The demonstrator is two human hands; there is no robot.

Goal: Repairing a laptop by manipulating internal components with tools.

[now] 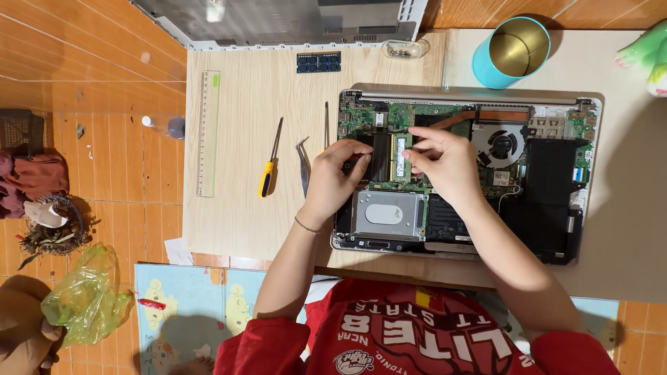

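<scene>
The green memory module, a narrow circuit strip with a white label, sits in its slot on the green mainboard of the opened silver laptop, which lies bottom-up on the pale wooden table with its cover off. Far left, on the orange tiled floor, a crumpled green plastic bag lies beside a dark woven basket. On the table's left edge runs a clear plastic ruler; next come a yellow-handled screwdriver, a pair of bent steel tweezers and a thin second screwdriver, all just beside the laptop. Above them lies a loose dark-blue memory stick and a small clear dish of screws.

The left hand rests on the laptop's left part, fingers curled, the fingertips pressed down at the module's left edge (a thin band circles that wrist). The right hand comes in from the right, its fingers bunched and touching the module's upper right edge; both hands are close together over it, neither wrapped around anything. Below them sits the silver drive in its bay, and to the right the round black cooling fan. At the top right stands a teal cup.
</scene>
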